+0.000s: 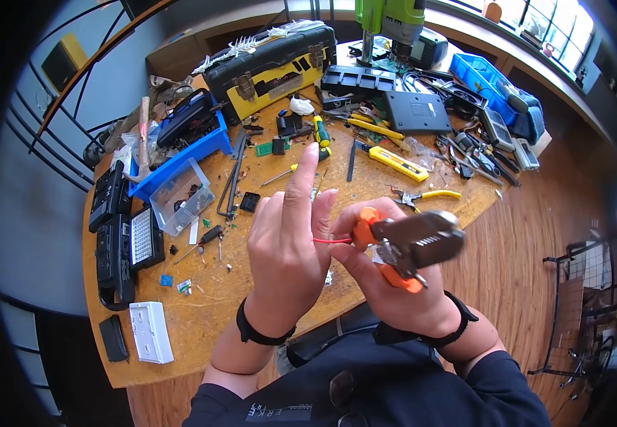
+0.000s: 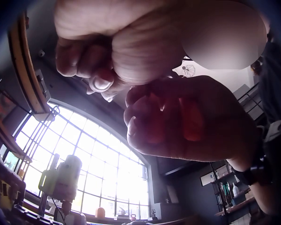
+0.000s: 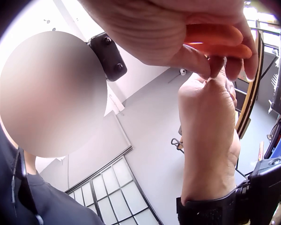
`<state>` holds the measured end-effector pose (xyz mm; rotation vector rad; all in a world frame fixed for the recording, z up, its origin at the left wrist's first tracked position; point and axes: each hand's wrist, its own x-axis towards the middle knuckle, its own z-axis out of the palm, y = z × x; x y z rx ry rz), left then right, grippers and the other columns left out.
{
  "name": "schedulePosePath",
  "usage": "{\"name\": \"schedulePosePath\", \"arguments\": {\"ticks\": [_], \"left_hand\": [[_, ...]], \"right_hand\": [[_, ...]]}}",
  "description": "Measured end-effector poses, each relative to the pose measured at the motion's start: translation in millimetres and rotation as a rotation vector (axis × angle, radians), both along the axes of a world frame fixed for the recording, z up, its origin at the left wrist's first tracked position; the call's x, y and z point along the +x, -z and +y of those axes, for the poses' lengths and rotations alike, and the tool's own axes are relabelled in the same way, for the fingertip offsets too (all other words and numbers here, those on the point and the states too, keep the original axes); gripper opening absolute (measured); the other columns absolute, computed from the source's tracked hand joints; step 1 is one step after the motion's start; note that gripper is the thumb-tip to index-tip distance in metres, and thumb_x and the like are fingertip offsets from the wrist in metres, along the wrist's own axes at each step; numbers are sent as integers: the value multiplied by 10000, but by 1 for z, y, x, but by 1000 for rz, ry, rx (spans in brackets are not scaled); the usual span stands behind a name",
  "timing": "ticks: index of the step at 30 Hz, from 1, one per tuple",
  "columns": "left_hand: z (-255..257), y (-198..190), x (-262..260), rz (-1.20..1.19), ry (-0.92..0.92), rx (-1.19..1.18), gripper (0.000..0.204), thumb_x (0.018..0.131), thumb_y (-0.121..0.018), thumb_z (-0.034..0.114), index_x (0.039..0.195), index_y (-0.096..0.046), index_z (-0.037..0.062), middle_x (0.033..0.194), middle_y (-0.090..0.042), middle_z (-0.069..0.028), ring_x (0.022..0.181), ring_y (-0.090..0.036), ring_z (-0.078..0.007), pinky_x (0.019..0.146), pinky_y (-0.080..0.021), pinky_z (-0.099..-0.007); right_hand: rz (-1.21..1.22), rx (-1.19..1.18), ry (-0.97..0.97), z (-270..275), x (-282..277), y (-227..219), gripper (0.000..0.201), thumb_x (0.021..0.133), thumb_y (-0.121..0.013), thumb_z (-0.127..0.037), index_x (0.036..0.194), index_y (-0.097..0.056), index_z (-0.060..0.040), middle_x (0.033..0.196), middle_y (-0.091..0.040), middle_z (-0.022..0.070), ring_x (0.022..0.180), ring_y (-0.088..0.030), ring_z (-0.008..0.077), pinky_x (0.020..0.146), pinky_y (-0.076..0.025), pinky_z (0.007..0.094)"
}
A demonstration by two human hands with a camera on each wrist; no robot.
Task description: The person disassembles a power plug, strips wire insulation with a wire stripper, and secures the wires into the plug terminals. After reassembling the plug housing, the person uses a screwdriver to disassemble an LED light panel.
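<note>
In the head view the right hand [image 1: 401, 285] grips a wire stripper by its orange handles [image 1: 367, 226], its dark jaws pointing up and right toward the camera. A short red wire [image 1: 331, 240] runs from the left hand [image 1: 287, 249] to the right hand's fingertips. The left hand pinches the wire, its index finger straight up and other fingers curled. In the left wrist view the right hand [image 2: 192, 122] is curled round the orange handles [image 2: 193, 119]. The right wrist view shows the handles [image 3: 215, 35] under the right hand [image 3: 154, 33], beside the left hand [image 3: 208, 126].
On the wooden table [image 1: 201, 299] lie a yellow utility knife [image 1: 398, 164], yellow-handled pliers [image 1: 426, 196], a clear plastic box [image 1: 184, 196] and a white box [image 1: 152, 332]. Behind are a blue bin [image 1: 194, 151], a toolbox [image 1: 273, 71] and a green drill press [image 1: 401, 25].
</note>
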<state>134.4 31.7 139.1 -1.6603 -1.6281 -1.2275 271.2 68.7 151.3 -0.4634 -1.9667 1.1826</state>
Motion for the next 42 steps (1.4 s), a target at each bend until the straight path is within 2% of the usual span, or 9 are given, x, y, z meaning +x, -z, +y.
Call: {"name": "schedulePosePath", "arguments": {"ticks": [8, 10, 16, 18, 21, 24, 30, 34, 42], "left_hand": [[-6, -7, 4, -5, 26, 9, 302, 824, -635, 56, 1116, -588, -6, 620, -467, -63, 534, -450, -200, 508, -380, -325], [-9, -8, 5, -19, 41, -2, 272, 824, -635, 54, 1087, -597, -4, 627, -478, -68, 533, -447, -207, 513, -381, -327], [-10, -10, 5, 2, 65, 6, 218, 807, -650, 46, 1018, -614, -1, 631, -504, -67, 535, -444, -211, 514, -364, -328], [-8, -8, 5, 2, 81, 34, 199, 803, -654, 48, 995, -618, 8, 633, -511, -64, 539, -450, -210, 511, -359, -325], [-6, -10, 0, -9, 87, 74, 165, 797, -662, 53, 956, -624, 30, 643, -527, -62, 542, -459, -211, 507, -351, -323], [-9, -14, -11, -40, 58, 62, 127, 790, -668, 46, 913, -637, 52, 685, -575, -69, 577, -507, -206, 535, -393, -299], [-23, -26, -15, -519, 422, 37, 84, 788, -661, 5, 867, -632, -3, 818, -640, -95, 729, -611, -180, 651, -481, -270], [-30, -36, -4, -402, 579, -156, 156, 727, -689, -43, 874, -680, 7, 841, -660, -105, 779, -624, -176, 690, -495, -277], [-37, -35, -14, -899, 609, -88, 165, 774, -680, 4, 926, -661, -60, 818, -659, -143, 761, -649, -194, 704, -524, -279]], "right_hand": [[90, -23, -44, 5, 5, -5, 188, 843, -620, -21, 991, -506, -29, 920, -546, 44, 846, -541, 120, 773, -440, 266], [122, -56, -102, 5, 3, 1, 334, 708, -608, 46, 1024, -508, 0, 884, -573, 153, 799, -593, 332, 700, -463, 312], [54, -35, -118, 1, 8, -6, 349, 677, -592, 51, 1014, -518, 0, 909, -569, 145, 807, -590, 335, 714, -473, 324], [34, -4, -82, -1, 10, -12, 171, 847, -626, -38, 982, -520, -31, 907, -581, 45, 827, -555, 103, 770, -457, 257], [104, -7, -56, 4, 17, -12, 341, 691, -638, 11, 1011, -521, -9, 903, -594, 128, 824, -620, 258, 726, -473, 294], [173, -71, 24, 10, 28, -20, 214, 812, -626, -9, 1013, -554, -24, 922, -619, 62, 840, -603, 132, 706, -478, 258], [43, -117, 23, 21, 35, -29, 191, 798, -661, -1, 965, -568, -12, 899, -557, 40, 828, -536, 116, 750, -445, 255], [53, -54, -83, 23, 28, -28, 216, 831, -595, -2, 1040, -545, -7, 857, -569, 36, 775, -554, 96, 710, -465, 244], [147, -196, -137, 30, 33, -28, 182, 831, -625, -10, 1007, -583, -17, 891, -586, 19, 794, -545, 73, 704, -461, 226]]}}
